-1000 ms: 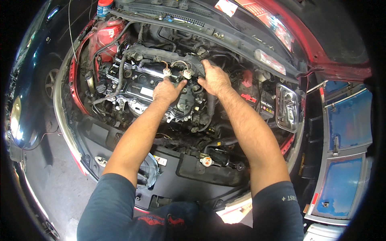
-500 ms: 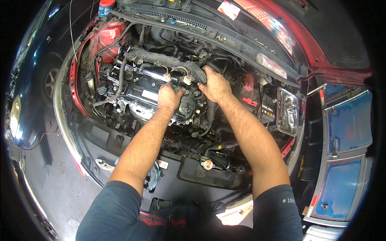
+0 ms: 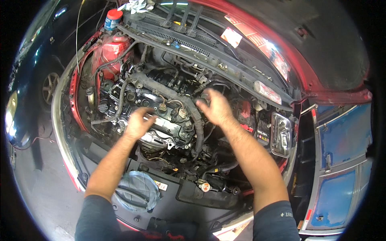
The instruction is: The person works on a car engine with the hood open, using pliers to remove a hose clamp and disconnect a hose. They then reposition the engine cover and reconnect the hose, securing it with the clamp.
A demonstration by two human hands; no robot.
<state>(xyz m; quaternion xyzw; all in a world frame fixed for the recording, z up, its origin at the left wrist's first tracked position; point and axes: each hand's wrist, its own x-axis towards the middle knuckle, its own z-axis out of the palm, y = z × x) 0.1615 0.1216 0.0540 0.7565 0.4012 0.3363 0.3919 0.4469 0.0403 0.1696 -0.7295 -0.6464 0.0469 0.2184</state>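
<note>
My left hand (image 3: 138, 123) is over the front left of the engine (image 3: 169, 127), its thumb and fingers apart with nothing seen between them. Across the engine top runs a dark wiring harness (image 3: 161, 89), which bends down along the engine's right side as a corrugated hose. Two pale connectors (image 3: 162, 107) on short wires hang from it above the engine cover. Right of the harness bend, my right hand (image 3: 217, 108) is raised, slightly blurred, thumb apart from the fingers and nothing visible in it.
A blue rag (image 3: 138, 190) with a black hose on it lies on the front panel. A metal tray (image 3: 281, 134) of small parts sits at right by the battery (image 3: 263, 134). A red-lidded tub (image 3: 113, 20) stands at the far left. The raised red hood (image 3: 297, 52) borders the far right.
Both hands have come away from the engine top; the left moved left, the right let go of the harness. The harness now bends down farther along the right side. My view has shifted.
</note>
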